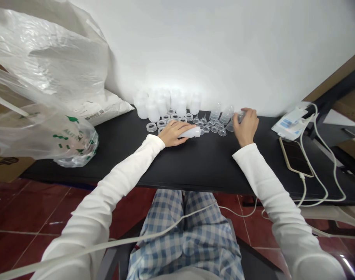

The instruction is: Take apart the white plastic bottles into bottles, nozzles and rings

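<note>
My left hand (173, 133) rests on the black table (195, 163), its fingers closed round a small white plastic bottle (192, 132) that lies on its side. My right hand (246, 125) reaches to the clear plastic caps (224, 114) near the wall and curls round a small clear piece (240, 116). Between the hands lie several small clear funnels (214, 127) and white rings (162, 122). Behind them stand several upright white bottles (166, 103) against the wall.
Large clear plastic bags (49, 89) fill the table's left end. At the right lie a smartphone (296, 157), a white cable (320, 163) and a white pack (290, 124). A cable crosses my lap over checked trousers. Red floor tiles lie below.
</note>
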